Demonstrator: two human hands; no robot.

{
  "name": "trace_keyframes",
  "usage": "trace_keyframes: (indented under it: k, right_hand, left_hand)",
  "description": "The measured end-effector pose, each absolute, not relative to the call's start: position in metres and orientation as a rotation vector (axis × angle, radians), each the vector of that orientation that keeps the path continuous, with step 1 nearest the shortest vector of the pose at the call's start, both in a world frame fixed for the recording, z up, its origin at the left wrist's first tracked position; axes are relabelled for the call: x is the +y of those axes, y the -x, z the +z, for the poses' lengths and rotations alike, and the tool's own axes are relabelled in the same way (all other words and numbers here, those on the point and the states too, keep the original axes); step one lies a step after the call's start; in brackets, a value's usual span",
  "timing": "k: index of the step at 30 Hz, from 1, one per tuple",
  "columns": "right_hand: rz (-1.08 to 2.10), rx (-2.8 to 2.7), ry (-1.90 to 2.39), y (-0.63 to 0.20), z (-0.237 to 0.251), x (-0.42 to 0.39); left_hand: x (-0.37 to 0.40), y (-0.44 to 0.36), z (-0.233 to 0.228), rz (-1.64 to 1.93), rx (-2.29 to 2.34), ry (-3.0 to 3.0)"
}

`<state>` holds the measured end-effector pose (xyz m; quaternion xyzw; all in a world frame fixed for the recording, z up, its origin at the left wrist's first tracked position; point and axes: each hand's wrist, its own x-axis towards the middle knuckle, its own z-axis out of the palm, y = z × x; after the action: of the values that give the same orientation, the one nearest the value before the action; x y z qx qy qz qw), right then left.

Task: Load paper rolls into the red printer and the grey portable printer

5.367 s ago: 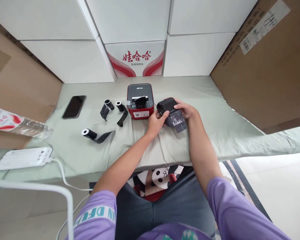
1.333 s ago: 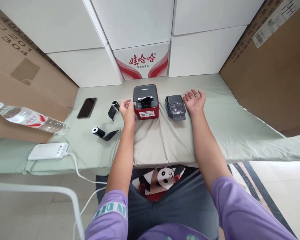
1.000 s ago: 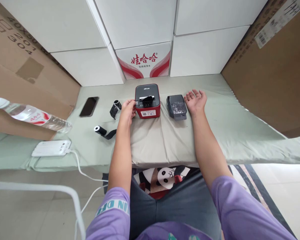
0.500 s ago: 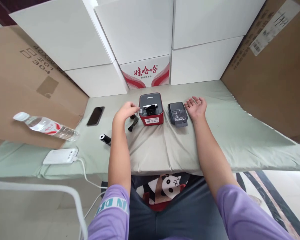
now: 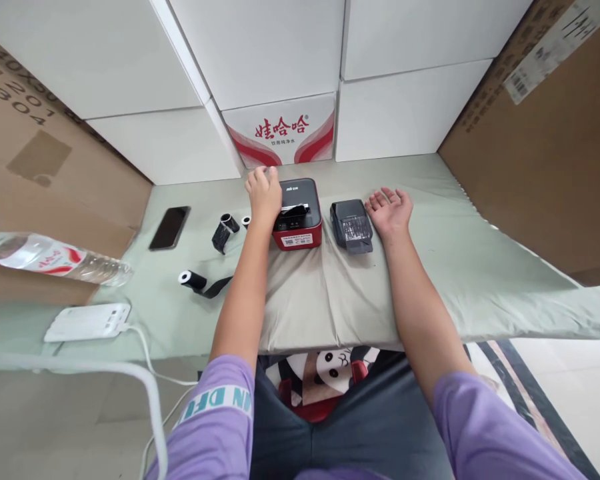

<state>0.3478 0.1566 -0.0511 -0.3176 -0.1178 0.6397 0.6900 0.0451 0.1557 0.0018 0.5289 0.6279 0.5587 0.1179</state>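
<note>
A red and black receipt printer [image 5: 300, 220] stands upright on the cloth-covered surface, with a black strip sticking out of its top slot. Against the printer's left side rests my left hand [image 5: 264, 193], back upward, fingers reaching along its far left edge and seemingly not wrapped round it. My right hand [image 5: 391, 207] lies palm up with loosely spread fingers, holding nothing. Close to its fingertips sits a small dark device [image 5: 351, 225] with a printed label. Left of my arm lie black paper rolls [image 5: 225, 232], one partly hidden by my forearm, and another roll [image 5: 194, 280] with a loose tail.
A phone [image 5: 170, 228], a water bottle [image 5: 55, 257] and a white power bank [image 5: 87, 321] with its cable are on the left. White boxes [image 5: 280, 53] line the back. Cardboard cartons [image 5: 545, 167] stand at both sides. A white metal rail [image 5: 150, 393] crosses the lower left.
My left hand has moved away from me along the printer's left side, from its front left to its rear. My right hand stays put. The view has shifted slightly to the right.
</note>
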Motion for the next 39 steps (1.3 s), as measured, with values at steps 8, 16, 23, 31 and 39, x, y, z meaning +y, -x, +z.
trace_keyframes:
  k: [8,16,23,31,39]
  right_hand:
    - [1.409,-0.297,0.708,-0.349,-0.058,0.161]
    - [1.416,-0.272,0.683,-0.347,-0.058,0.161]
    - [1.441,-0.232,0.686,-0.348,-0.051,0.157]
    - [1.460,-0.214,0.672,-0.349,-0.047,0.154]
    - [1.476,-0.222,0.670,-0.349,-0.049,0.156]
  left_hand:
    - [0.168,-0.039,0.001,1.336,1.788,-1.624]
    - [0.163,-0.047,0.004,1.256,1.765,-1.660]
    - [0.148,-0.055,0.020,1.145,1.843,-1.678]
    - [0.140,-0.055,0.026,1.125,1.876,-1.674]
    - [0.140,-0.050,0.024,1.183,1.891,-1.530]
